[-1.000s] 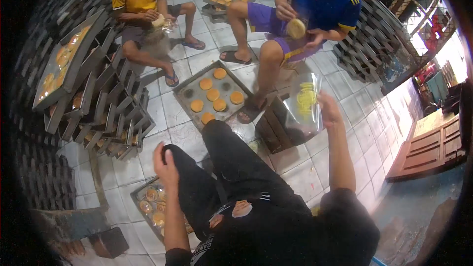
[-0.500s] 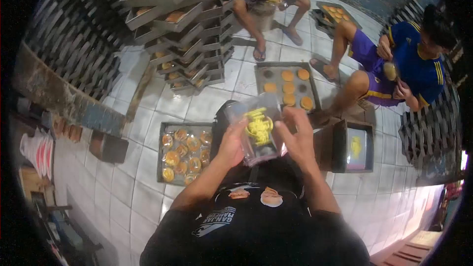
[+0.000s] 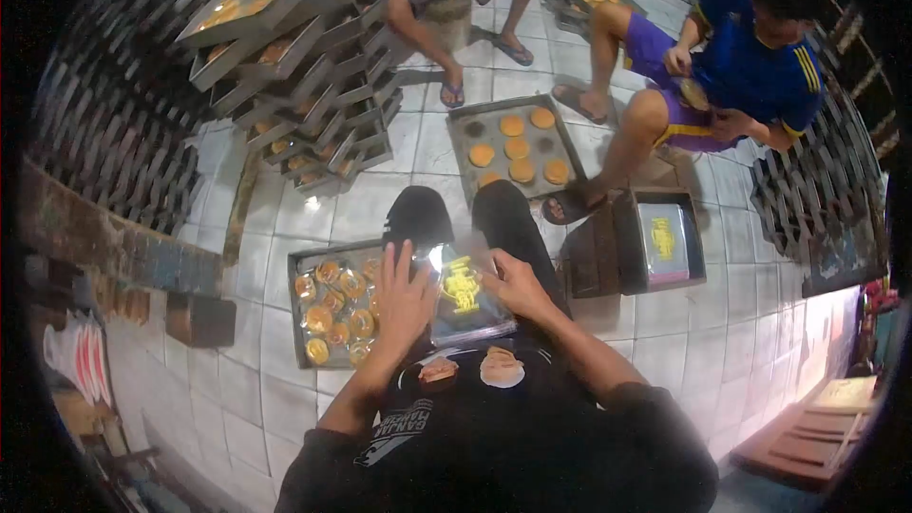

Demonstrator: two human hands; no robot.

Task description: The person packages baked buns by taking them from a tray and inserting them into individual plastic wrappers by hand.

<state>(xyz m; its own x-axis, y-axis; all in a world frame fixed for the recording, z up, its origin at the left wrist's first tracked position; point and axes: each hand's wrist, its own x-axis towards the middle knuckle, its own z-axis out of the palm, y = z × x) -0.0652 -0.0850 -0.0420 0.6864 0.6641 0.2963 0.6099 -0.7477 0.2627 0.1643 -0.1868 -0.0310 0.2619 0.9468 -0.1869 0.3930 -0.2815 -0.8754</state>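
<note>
Quietly, between the person's two hands, a flat packet of clear plastic bags with bright yellow print lies on the lap, over black trousers. The left hand is spread, its fingers apart and pointing forward along the packet's left side, with the palm down. The right hand is at the packet's upper right, its fingers bent inward and touching the plastic; whether they pinch it cannot be told, as the far corner is blurred.

Just beside the left hand, on the white tiled floor, is a grey metal tray of round, golden-brown buns in clear wrapping. Past the knees, a second grey metal tray bears bare round orange-brown buns. To the right, an open dark box holds more yellow-printed clear bags. A co-worker in a dark blue shirt with yellow stripes sits beyond it, holding a pale round thing. Crisscrossed grey trays rise at the left.
</note>
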